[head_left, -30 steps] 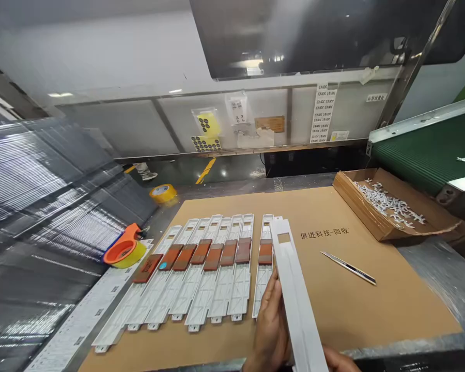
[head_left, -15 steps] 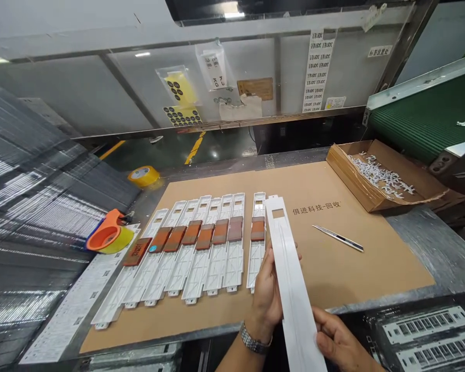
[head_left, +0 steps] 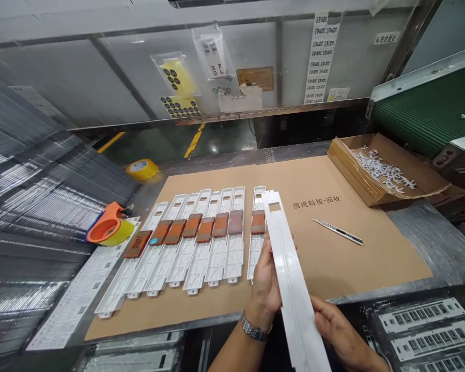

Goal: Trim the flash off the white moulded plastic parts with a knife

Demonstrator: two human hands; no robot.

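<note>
A long white plastic strip [head_left: 292, 274] with a small rectangular window near its far end is held tilted in front of me. My left hand [head_left: 266, 279] is closed around its left edge, fingertips showing past the right side. On the lower right edge, my right hand [head_left: 331, 323] grips it between thumb and fingers. Left of the strip, several similar white strips [head_left: 197, 263] lie side by side on the cardboard sheet [head_left: 372, 268], each with a reddish-brown block [head_left: 191, 226] across it. One such strip [head_left: 256, 253] lies apart, close to my left hand.
A utility knife [head_left: 338, 232] lies right of my hands. Behind it stands a cardboard box [head_left: 349, 175] of small white plastic pieces, near a green conveyor [head_left: 426, 108]. Yellow tape [head_left: 142, 169] and an orange tape dispenser [head_left: 106, 225] sit at left. White slotted parts [head_left: 422, 315] lie lower right.
The view has tilted slightly, so the table contents sit a little higher in the picture. Both hands keep the same hold on the white strip, which has hardly moved.
</note>
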